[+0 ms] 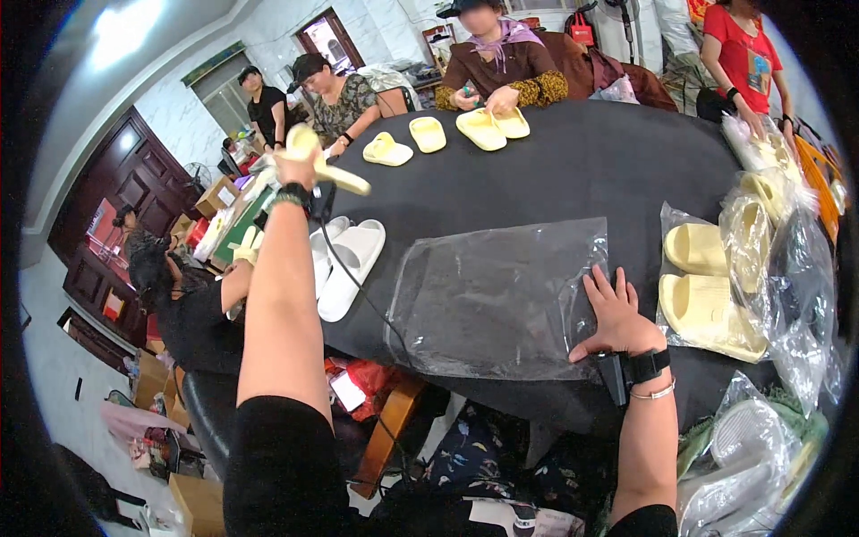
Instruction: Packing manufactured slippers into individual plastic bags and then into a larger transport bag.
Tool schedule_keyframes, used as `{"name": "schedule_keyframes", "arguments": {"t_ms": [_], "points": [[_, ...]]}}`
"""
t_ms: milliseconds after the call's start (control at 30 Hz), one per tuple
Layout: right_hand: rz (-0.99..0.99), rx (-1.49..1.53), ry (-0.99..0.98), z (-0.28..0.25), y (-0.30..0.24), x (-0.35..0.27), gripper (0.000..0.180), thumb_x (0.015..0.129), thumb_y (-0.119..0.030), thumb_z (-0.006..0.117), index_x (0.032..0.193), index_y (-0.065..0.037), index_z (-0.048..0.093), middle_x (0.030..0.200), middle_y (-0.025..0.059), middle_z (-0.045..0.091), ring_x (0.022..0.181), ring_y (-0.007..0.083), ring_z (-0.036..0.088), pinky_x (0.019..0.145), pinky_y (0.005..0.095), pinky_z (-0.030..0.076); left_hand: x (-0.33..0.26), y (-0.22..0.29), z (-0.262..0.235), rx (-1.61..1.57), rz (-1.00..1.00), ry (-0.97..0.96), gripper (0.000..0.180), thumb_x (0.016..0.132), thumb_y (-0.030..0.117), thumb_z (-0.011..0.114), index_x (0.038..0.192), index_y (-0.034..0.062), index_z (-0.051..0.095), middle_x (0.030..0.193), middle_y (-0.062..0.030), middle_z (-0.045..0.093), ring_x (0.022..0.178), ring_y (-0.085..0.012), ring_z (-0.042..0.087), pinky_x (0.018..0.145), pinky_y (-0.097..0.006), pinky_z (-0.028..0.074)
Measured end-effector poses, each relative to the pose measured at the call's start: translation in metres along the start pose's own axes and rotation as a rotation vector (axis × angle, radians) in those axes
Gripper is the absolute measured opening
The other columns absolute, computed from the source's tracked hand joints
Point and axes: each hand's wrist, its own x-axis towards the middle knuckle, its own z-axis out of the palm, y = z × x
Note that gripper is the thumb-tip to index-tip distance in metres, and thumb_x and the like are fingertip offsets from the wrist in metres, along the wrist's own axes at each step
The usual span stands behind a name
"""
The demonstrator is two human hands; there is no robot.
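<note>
1 yellow slipper [324, 161] in raised left hand [295, 170], right hand [616, 315] on clear bag [501, 300]

Pale yellow slipper [324, 161], white slippers [351, 259], clear plastic bag [501, 300], black tablecloth [573, 170]

A big table [573, 161] draped in black cloth is filling the middle of the room in front of me, its far edge curving toward the back wall. White tiled walls [268, 36] are rising behind it, and a bright ceiling light [121, 27] is glaring at the upper left. A dark wooden double door [125, 179] is standing at my left, and a window [333, 40] with a dark frame is letting in daylight at the back. Pale floor [54, 358] is showing at the lower left, where cardboard boxes [199, 506] are sitting beside the table.
</note>
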Motion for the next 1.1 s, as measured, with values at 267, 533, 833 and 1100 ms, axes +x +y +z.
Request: {"name": "schedule_keyframes", "arguments": {"t_ms": [267,533,833,1100], "points": [[-0.096,0.022,0.02,-0.002,-0.016,0.008,0.147,0.041,-0.064,0.088,0.154,-0.001,0.019,0.162,0.0215,0.01,0.146,0.053,-0.003,0.119,0.0583,0.008,-0.142,-0.022,0.029,-0.301,-0.009,-0.174,0.076,0.078,0.048,0.077,0.134,0.0009,0.055,0.133,-0.0252,0.056,0.129,-0.0388,0.048,0.108,-0.049,0.038],[-0.112,0.027,0.067,0.002,-0.015,0.008,0.147,0.039,-0.065,0.088,0.153,-0.001,0.022,0.162,0.0216,0.013,0.146,0.0533,0.001,0.119,0.0584,0.009,-0.248,0.022,-0.079,0.072,-0.138,-0.516,0.111,0.064,0.045,0.087,0.154,0.018,0.027,0.158,-0.0265,0.019,0.141,-0.052,0.025,0.106,-0.066,0.033],[-0.1,0.014,0.054,0.0,-0.016,0.004,0.146,0.041,-0.064,0.088,0.154,-0.001,0.02,0.162,0.022,0.011,0.146,0.0535,-0.001,0.118,0.0593,0.008,-0.222,-0.033,-0.009,-0.009,-0.067,-0.274,0.056,0.075,0.025,0.081,0.121,0.0024,0.058,0.105,-0.0235,0.066,0.098,-0.0399,0.065,0.082,-0.046,0.053],[-0.097,0.072,0.035,-0.006,-0.02,-0.001,0.137,0.049,-0.058,0.089,0.153,-0.001,0.021,0.163,0.0215,0.009,0.146,0.0525,-0.004,0.12,0.0571,0.005,-0.162,-0.071,0.04,0.081,-0.209,-0.393,0.046,0.077,0.034,0.075,0.111,0.0042,0.065,0.112,-0.0235,0.065,0.11,-0.0369,0.061,0.094,-0.047,0.049]]}}
